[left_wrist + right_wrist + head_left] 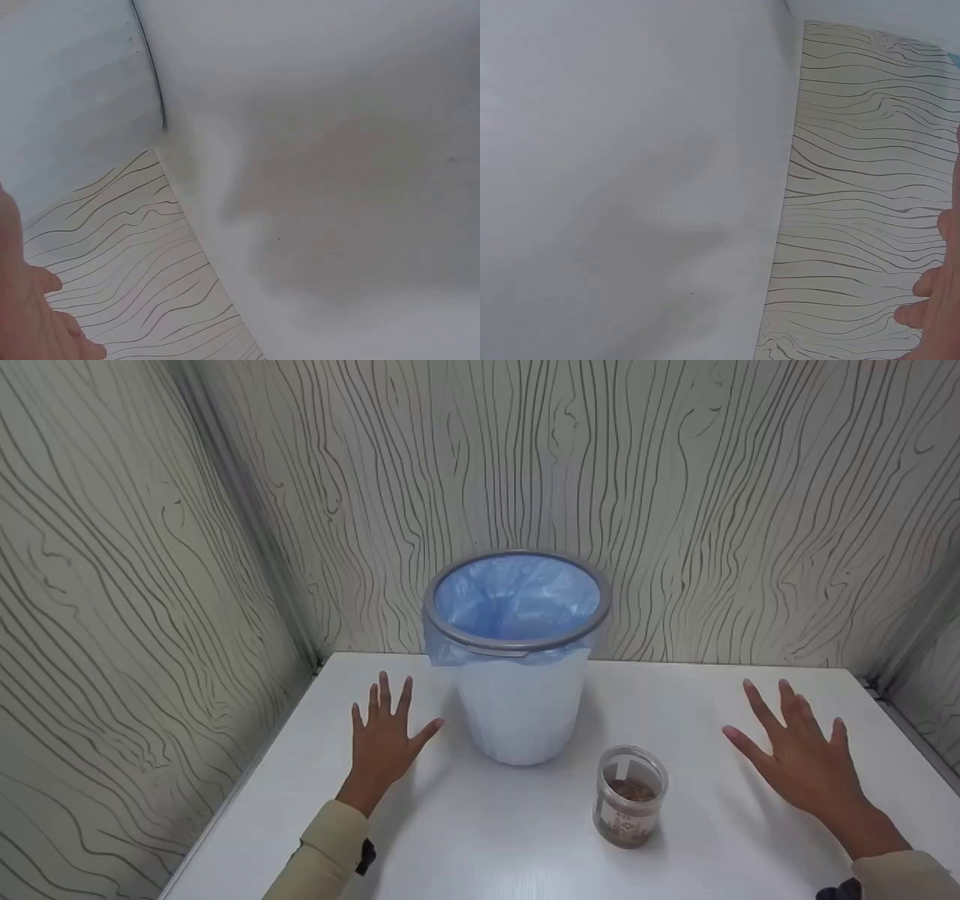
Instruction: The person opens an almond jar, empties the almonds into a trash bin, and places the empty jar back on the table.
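Note:
A white trash bin (521, 705) with a grey rim and a blue plastic liner (517, 592) stands upright near the back of the table. To its left, my left hand (384, 746) is held with fingers spread and nothing in it, thumb toward the bin. In front of the bin and to the right is a clear plastic jar (630, 799), lidless, with a printed label and brown contents low inside. My right hand (814, 765) is spread too, to the right of the jar and apart from it. Part of each hand also shows at the edge of its own wrist view.
The white table (480, 832) ends at a back wall panel (675, 510) with a wood-grain line pattern. Another such panel (112, 622) rises on the left, and a grey corner post (247, 502) joins the two.

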